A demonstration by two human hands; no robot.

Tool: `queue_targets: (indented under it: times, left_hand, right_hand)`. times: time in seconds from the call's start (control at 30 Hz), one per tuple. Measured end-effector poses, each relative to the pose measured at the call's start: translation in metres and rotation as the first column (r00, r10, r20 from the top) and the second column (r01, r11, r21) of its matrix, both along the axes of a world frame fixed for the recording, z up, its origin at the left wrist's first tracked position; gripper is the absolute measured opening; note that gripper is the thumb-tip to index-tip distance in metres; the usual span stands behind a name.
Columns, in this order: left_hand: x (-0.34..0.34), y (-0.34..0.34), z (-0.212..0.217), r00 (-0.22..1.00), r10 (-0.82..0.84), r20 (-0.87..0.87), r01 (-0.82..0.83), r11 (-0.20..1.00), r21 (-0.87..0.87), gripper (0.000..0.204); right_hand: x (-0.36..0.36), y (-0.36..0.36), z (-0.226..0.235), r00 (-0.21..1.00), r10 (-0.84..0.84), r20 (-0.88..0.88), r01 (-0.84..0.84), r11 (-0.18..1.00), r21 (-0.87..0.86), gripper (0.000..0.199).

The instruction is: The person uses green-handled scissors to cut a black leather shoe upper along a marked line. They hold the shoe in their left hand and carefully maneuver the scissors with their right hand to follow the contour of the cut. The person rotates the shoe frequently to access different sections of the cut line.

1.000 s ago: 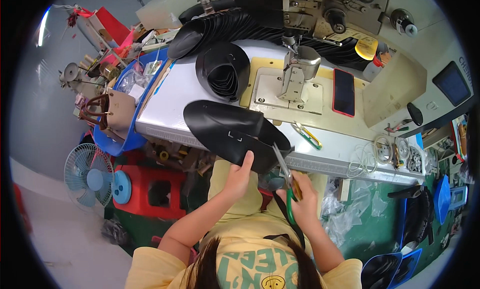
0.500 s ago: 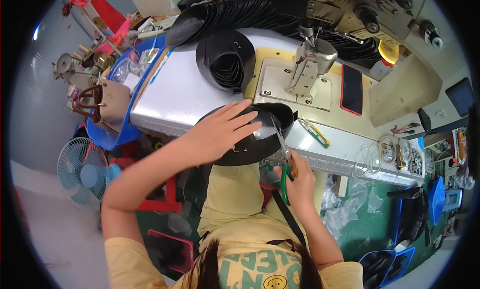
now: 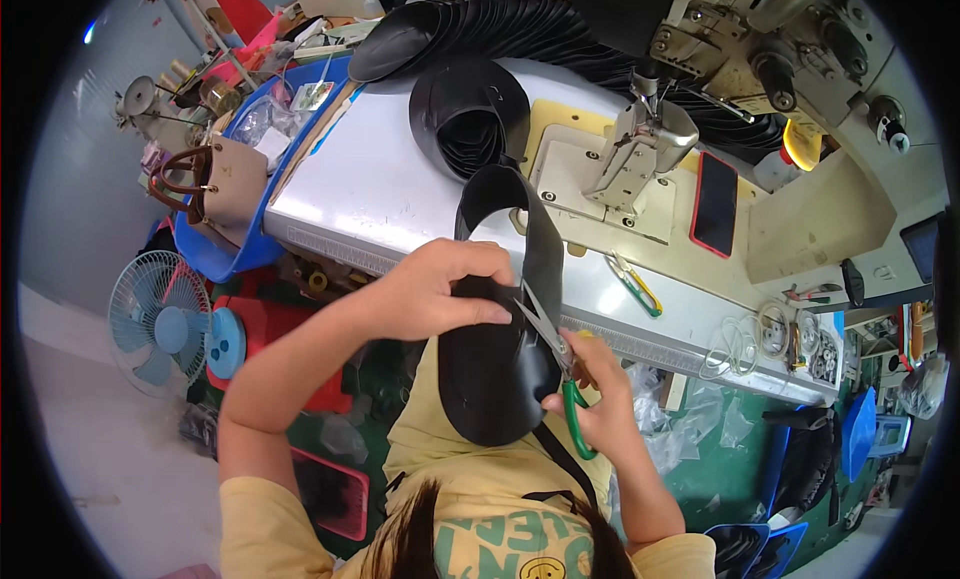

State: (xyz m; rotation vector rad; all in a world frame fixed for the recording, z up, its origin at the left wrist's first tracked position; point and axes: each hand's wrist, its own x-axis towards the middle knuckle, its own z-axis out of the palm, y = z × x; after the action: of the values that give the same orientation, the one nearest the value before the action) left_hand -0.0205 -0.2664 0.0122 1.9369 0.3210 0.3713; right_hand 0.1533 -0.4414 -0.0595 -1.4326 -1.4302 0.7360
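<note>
"Long and white-topped, the desk [image 3: 345,174] fills the middle. What stands on it?"

"A beige metal sewing machine [image 3: 620,179], its upper part cut off at the dark round rim. Behind it runs a row of curved black pieces [image 3: 500,37], partly hidden."

"Where's the large, curved, smooth black panel [image 3: 485,404]?"

"Upright over the person's lap [image 3: 425,414], its looped far end reaching above the desk. The left hand [image 3: 440,291] covers part of its middle, thumb and forefinger grasping it; the other fingers are mostly tucked from sight."

"And the right hand [image 3: 597,379]?"

"Its fingers are wrapped round green-handled metal scissors [image 3: 548,334], blades slightly parted beside the left fingertips. Whether material lies between the blades is hard to make out."

"Anything smaller?"

"Slim green-and-yellow snips [image 3: 638,291], lying near the desk's front edge, to the right."
</note>
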Motion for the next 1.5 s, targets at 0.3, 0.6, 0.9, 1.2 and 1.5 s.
queue_targets:
  times: [0.3,0.6,0.9,1.2,1.5]
  left_hand:
    - [0.008,-0.002,-0.034,0.953,0.166,0.254,-0.042,0.900,-0.433,0.017]
    - [0.000,0.009,-0.039,0.913,0.195,0.359,-0.028,0.906,-0.422,0.023]
    - [-0.009,0.022,-0.034,0.937,0.221,0.271,-0.038,0.835,-0.548,0.023]
    - [-0.007,0.024,-0.035,0.946,0.212,0.244,-0.043,0.830,-0.556,0.019]
    - [-0.006,0.024,-0.037,0.954,0.177,0.243,-0.011,0.829,-0.560,0.019]
  right_hand:
    - [0.007,0.013,-0.007,0.943,0.175,-0.284,-0.189,0.982,-0.022,0.068]
    - [-0.004,0.026,-0.005,0.831,0.122,-0.542,-0.264,0.945,-0.191,0.069]
    - [-0.008,0.043,0.002,0.803,0.172,-0.571,-0.325,0.929,-0.177,0.065]
    - [-0.006,0.043,0.006,0.821,0.105,-0.562,-0.278,0.932,-0.231,0.067]
    - [-0.009,0.036,0.008,0.742,0.069,-0.667,-0.316,0.913,-0.257,0.070]
